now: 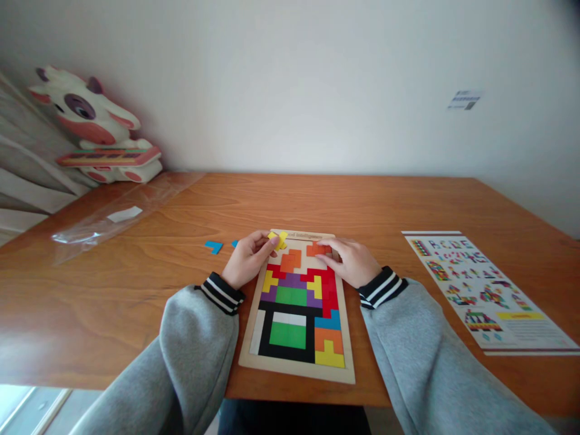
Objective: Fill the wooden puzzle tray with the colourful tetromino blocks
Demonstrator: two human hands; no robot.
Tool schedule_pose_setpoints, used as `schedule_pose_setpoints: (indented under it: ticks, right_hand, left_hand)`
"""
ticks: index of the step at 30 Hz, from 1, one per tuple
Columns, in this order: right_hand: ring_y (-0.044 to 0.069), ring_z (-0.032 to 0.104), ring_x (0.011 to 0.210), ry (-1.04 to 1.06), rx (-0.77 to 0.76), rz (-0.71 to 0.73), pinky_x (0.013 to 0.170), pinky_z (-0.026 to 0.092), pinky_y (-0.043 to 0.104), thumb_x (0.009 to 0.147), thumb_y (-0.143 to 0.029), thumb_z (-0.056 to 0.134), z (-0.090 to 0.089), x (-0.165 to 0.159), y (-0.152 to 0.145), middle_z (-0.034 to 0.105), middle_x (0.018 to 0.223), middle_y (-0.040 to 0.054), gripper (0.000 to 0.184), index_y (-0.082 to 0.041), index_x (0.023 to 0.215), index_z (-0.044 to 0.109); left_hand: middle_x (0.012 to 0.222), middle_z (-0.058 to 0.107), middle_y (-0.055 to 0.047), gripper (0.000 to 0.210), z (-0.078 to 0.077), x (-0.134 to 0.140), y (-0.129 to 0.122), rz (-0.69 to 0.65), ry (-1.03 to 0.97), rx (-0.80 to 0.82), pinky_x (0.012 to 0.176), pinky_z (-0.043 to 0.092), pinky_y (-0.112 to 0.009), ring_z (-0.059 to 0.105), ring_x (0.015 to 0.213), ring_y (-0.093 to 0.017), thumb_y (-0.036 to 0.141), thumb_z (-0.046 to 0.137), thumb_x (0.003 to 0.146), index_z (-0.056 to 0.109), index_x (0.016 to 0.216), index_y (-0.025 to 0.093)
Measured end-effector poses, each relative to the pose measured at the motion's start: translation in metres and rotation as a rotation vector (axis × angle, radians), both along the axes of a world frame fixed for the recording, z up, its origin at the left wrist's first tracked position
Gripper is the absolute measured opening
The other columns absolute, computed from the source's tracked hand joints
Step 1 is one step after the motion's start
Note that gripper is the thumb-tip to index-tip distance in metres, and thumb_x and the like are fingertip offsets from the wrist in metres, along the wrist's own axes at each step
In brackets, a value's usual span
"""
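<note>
A wooden puzzle board [296,373] lies on the table, its lower part filled with coloured block pieces. My left hand [249,257] pinches a yellow puzzle piece [281,240] over the board's upper left corner. At the upper right, my right hand [353,261] has thumb and fingers closed on an orange puzzle piece [312,249], partly covered by the fingertips. Between the hands, another orange piece [290,260] sits in the board's upper area, near the red pieces [330,290]. Left of the board is a blue piece [214,246]; a second blue piece [234,243] is mostly hidden behind my left hand.
A printed pattern sheet [484,284] lies to the right on the wooden table [290,199]. Clear plastic wrapping [122,214] is at the left. A toy cow with a keyboard [109,133] stands at the back left, against the wall [294,84].
</note>
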State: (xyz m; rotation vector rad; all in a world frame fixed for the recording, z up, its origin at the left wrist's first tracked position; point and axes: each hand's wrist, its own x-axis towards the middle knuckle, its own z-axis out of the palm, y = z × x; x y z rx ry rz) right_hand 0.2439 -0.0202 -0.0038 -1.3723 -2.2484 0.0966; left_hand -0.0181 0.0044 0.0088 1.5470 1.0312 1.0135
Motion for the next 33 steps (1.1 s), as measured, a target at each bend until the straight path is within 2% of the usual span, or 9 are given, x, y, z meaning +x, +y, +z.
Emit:
schedule_pose_setpoints:
  ticks: [3,8,12,14,17,19,23,27,33]
  right_hand:
    - [0.022,0.074,0.090,-0.001,0.004,-0.015,0.082,0.058,0.035,0.089,-0.030,0.070,0.000,-0.007,-0.002,0.078,0.103,0.0053,0.017,-0.022,0.104,0.071]
    - [0.022,0.071,0.098,-0.013,0.046,0.064,0.089,0.054,0.038,0.092,-0.031,0.066,0.000,-0.019,-0.003,0.078,0.104,0.0050,0.012,-0.022,0.093,0.074]
    - [0.024,0.068,0.108,-0.022,0.056,0.137,0.094,0.051,0.046,0.095,-0.025,0.057,0.002,-0.012,-0.001,0.075,0.116,0.0065,0.019,-0.022,0.101,0.075]
    - [0.025,0.065,0.115,-0.029,0.024,0.212,0.097,0.049,0.047,0.091,-0.017,0.055,0.002,-0.005,0.000,0.070,0.126,0.0073,0.026,-0.022,0.108,0.074]
    - [0.025,0.064,0.118,-0.057,-0.027,0.275,0.099,0.049,0.048,0.087,-0.011,0.054,0.003,0.002,0.001,0.067,0.131,0.0064,0.035,-0.023,0.113,0.073]
    - [0.025,0.064,0.116,-0.069,-0.035,0.270,0.099,0.049,0.049,0.087,-0.012,0.054,0.003,0.003,0.001,0.068,0.130,0.0058,0.035,-0.024,0.114,0.073]
    - [0.025,0.065,0.114,-0.052,-0.024,0.204,0.098,0.049,0.048,0.093,-0.028,0.059,0.003,-0.003,0.001,0.071,0.125,0.0062,0.024,-0.025,0.113,0.073]
    - [0.026,0.066,0.113,-0.020,-0.025,0.126,0.098,0.049,0.046,0.091,-0.040,0.066,0.003,-0.010,0.003,0.073,0.120,0.0064,0.031,-0.023,0.117,0.070]
    - [0.024,0.067,0.112,0.013,-0.042,0.121,0.096,0.048,0.045,0.091,-0.024,0.065,0.004,-0.002,0.005,0.074,0.118,0.0055,0.029,-0.024,0.119,0.068]
  left_hand:
    - [0.075,0.066,-0.002,0.051,0.001,0.001,-0.001,-0.001,0.008,0.001,0.059,0.050,-0.024,0.061,0.063,-0.012,0.066,0.066,0.078,0.061,0.087,0.016]
    - [0.073,0.065,-0.001,0.052,0.000,0.001,-0.001,-0.001,0.028,-0.002,0.060,0.050,-0.025,0.061,0.063,-0.013,0.067,0.066,0.078,0.060,0.087,0.016]
    - [0.076,0.067,-0.003,0.049,-0.001,0.000,-0.001,-0.016,0.058,0.030,0.062,0.051,-0.026,0.063,0.066,-0.015,0.065,0.062,0.082,0.061,0.090,0.016]
    - [0.080,0.069,-0.004,0.043,-0.001,-0.001,-0.003,-0.026,0.134,0.105,0.065,0.052,-0.027,0.065,0.071,-0.017,0.059,0.059,0.088,0.061,0.093,0.017]
    - [0.087,0.071,-0.006,0.031,-0.001,-0.002,-0.007,-0.075,0.380,0.309,0.073,0.053,-0.030,0.066,0.078,-0.019,0.048,0.055,0.093,0.065,0.096,0.019]
    - [0.093,0.072,-0.007,0.027,0.000,-0.003,-0.010,-0.155,0.494,0.427,0.083,0.053,-0.032,0.067,0.086,-0.020,0.042,0.052,0.096,0.067,0.097,0.020]
    - [0.114,0.071,-0.009,0.025,0.000,-0.002,-0.011,-0.261,0.513,0.521,0.098,0.050,-0.037,0.066,0.108,-0.022,0.036,0.047,0.099,0.065,0.109,0.022]
    - [0.112,0.071,-0.010,0.025,0.000,-0.002,-0.011,-0.267,0.550,0.519,0.094,0.052,-0.035,0.067,0.104,-0.023,0.035,0.046,0.100,0.065,0.108,0.022]
    - [0.095,0.072,-0.007,0.027,0.000,-0.004,-0.011,-0.258,0.627,0.518,0.081,0.053,-0.030,0.068,0.088,-0.020,0.036,0.041,0.101,0.063,0.104,0.020]
